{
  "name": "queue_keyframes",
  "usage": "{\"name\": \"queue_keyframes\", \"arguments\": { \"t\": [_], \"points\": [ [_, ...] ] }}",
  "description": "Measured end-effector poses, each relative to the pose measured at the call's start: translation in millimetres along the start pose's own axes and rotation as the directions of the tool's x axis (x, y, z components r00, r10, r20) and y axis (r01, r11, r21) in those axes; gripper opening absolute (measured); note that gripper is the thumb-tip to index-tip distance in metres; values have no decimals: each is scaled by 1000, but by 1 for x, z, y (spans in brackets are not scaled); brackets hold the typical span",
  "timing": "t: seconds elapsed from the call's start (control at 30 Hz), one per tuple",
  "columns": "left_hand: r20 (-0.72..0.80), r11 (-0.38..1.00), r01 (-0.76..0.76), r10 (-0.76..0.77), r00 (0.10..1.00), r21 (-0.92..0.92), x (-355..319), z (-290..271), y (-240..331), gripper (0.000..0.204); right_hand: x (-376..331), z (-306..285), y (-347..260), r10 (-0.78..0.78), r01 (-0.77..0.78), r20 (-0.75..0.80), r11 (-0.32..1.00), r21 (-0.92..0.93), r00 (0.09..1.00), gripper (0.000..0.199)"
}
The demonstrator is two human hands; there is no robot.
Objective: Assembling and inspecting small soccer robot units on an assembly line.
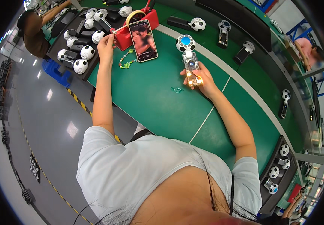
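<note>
On the green table (150, 101), small green scraps (176, 90) lay near the centre of the frame. Just above them, the right hand (204, 79) had its fingers closed around a clear-bodied, football-headed device (189, 62) with lit amber lamps. At upper left, the left hand (106, 47) pinched a thin pale stick (120, 29) between its fingertips, beside a phone (144, 40) and a red holder (122, 41). Beyond, similar ball-headed units (197, 24) rested along the top.
</note>
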State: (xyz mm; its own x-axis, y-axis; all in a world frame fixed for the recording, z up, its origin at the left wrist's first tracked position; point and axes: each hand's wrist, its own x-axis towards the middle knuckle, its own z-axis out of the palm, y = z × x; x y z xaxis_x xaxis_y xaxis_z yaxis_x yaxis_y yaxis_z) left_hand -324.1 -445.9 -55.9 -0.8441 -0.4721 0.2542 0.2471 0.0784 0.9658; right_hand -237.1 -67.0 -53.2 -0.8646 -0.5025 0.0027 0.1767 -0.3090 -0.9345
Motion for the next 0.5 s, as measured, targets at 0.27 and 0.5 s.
{"name": "queue_keyframes", "arguments": {
  "t": [0.27,0.5],
  "points": [
    [-13,998,-27,27,1000,-53,-6,6,-1,29,0,-2,3,12,-12,2,1000,-10,1000,40],
    [33,996,51,-49,998,-76,-9,2,-1,29,-1,2,3,8,-9,-31,999,-47,999,37]
  ]
}}
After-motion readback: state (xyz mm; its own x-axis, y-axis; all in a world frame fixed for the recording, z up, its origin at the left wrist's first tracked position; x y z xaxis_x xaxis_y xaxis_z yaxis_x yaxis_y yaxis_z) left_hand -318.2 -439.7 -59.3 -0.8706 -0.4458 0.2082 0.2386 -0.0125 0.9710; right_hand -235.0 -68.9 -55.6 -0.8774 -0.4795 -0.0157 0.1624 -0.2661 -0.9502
